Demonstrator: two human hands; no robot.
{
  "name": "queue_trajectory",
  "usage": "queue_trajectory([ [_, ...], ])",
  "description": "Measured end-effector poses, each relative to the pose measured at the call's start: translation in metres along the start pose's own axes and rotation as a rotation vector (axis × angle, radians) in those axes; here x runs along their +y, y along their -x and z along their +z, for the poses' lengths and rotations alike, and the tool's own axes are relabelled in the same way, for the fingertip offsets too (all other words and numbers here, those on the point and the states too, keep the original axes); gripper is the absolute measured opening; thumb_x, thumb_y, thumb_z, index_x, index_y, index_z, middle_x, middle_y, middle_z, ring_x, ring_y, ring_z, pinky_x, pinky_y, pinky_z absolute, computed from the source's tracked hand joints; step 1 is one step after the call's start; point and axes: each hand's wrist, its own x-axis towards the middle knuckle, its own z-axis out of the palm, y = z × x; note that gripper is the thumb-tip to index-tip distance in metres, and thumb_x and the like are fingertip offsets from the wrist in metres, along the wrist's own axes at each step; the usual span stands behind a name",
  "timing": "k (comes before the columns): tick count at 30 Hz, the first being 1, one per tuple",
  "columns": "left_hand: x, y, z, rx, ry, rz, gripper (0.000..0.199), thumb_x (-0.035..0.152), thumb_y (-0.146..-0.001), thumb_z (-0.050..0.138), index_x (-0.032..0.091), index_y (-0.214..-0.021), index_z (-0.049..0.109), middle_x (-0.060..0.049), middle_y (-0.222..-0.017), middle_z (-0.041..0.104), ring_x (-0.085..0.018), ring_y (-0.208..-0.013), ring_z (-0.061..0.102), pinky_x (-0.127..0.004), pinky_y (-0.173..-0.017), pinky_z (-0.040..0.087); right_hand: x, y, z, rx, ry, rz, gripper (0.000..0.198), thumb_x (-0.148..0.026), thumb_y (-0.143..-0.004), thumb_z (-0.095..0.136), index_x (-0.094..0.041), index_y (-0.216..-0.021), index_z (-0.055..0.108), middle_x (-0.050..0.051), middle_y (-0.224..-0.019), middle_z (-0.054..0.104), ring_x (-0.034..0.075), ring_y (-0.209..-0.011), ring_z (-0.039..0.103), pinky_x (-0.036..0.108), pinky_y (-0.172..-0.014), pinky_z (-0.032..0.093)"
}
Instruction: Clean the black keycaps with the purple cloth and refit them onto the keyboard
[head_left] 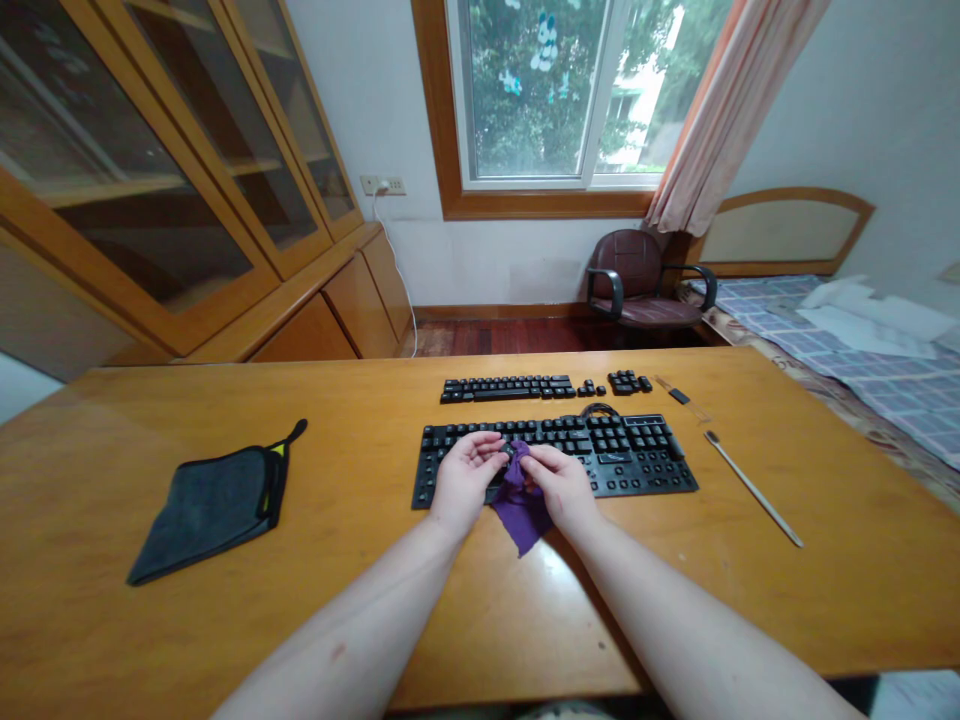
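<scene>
Both hands meet above the front of a black keyboard, part of whose keys are off. Between the fingers of my left hand is a small black keycap, pinched at its edge. My right hand grips a purple cloth and presses it against the keycap. The cloth's lower corner hangs down in front of the keyboard. Behind the keyboard, removed keycaps stand in rows, with smaller groups of keycaps to their right.
A folded grey cloth lies on the wooden table at left. On the right are a long thin brush and a keycap puller with wire loops. An armchair and a bed stand beyond.
</scene>
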Motion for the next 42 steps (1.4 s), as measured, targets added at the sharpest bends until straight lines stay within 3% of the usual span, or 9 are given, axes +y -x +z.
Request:
queue_trajectory([
  [7,0.003,0.002,0.002,-0.009,0.007,-0.018,0.028,0.017,-0.060,0.072,0.015,-0.087,0.061,-0.004,-0.084,0.066,-0.015,-0.082,0.062,-0.031,-0.082,0.049,0.000,-0.001,0.001,-0.027,-0.003,0.002,0.025,-0.039,-0.073,0.062,-0.018,-0.082,0.071,0.002,-0.070,0.062,0.011,-0.053,0.050,0.024,-0.049,0.043],
  [11,0.004,0.003,0.003,-0.008,0.014,-0.008,0.023,0.017,-0.062,0.071,0.015,-0.082,0.060,-0.002,-0.080,0.064,-0.013,-0.078,0.061,-0.029,-0.078,0.049,0.002,0.000,0.005,0.028,-0.121,0.054,0.030,-0.037,-0.070,0.065,-0.020,-0.094,0.064,0.000,-0.071,0.062,0.010,-0.049,0.050,0.023,-0.047,0.043],
  [15,0.006,0.005,0.004,-0.019,-0.008,0.016,0.021,0.016,-0.063,0.071,0.016,-0.080,0.058,0.000,-0.078,0.061,-0.011,-0.075,0.059,-0.024,-0.074,0.047,0.003,0.000,0.007,0.044,-0.194,0.038,0.029,-0.036,-0.069,0.067,-0.021,-0.093,0.059,-0.002,-0.070,0.059,0.010,-0.045,0.051,0.023,-0.045,0.043],
  [22,0.008,0.008,0.004,-0.061,-0.066,0.076,0.020,0.018,-0.063,0.070,0.016,-0.075,0.054,0.000,-0.079,0.057,-0.010,-0.070,0.056,-0.024,-0.071,0.047,0.002,0.000,0.002,0.029,-0.077,0.037,0.031,-0.040,-0.073,0.063,-0.021,-0.097,0.067,0.003,-0.079,0.065,0.011,-0.050,0.050,0.025,-0.048,0.044],
  [30,0.011,0.009,0.004,-0.016,-0.044,0.025,0.021,0.021,-0.063,0.071,0.016,-0.074,0.053,-0.002,-0.080,0.064,-0.016,-0.082,0.062,-0.032,-0.082,0.048,-0.006,0.002,-0.002,-0.061,0.038,-0.076,0.023,-0.032,-0.073,0.064,-0.023,-0.093,0.072,0.005,-0.095,0.066,0.020,-0.084,0.059,0.030,-0.068,0.048],
  [36,0.013,0.012,0.005,-0.043,-0.029,0.012,0.018,0.021,-0.063,0.071,0.017,-0.069,0.054,-0.003,-0.080,0.067,-0.019,-0.086,0.065,-0.034,-0.083,0.049,-0.006,0.001,-0.003,-0.083,0.036,-0.087,0.019,-0.029,-0.068,0.068,-0.023,-0.086,0.073,0.004,-0.090,0.066,0.019,-0.081,0.059,0.029,-0.067,0.047],
  [42,0.013,0.014,0.006,-0.023,-0.043,0.002,0.016,0.018,-0.062,0.070,0.017,-0.063,0.055,-0.002,-0.073,0.067,-0.022,-0.092,0.065,-0.036,-0.085,0.048,-0.005,-0.001,-0.006,-0.036,0.006,-0.043,0.012,-0.026,-0.066,0.068,-0.020,-0.075,0.071,0.002,-0.075,0.063,0.014,-0.062,0.055,0.025,-0.055,0.044],
])
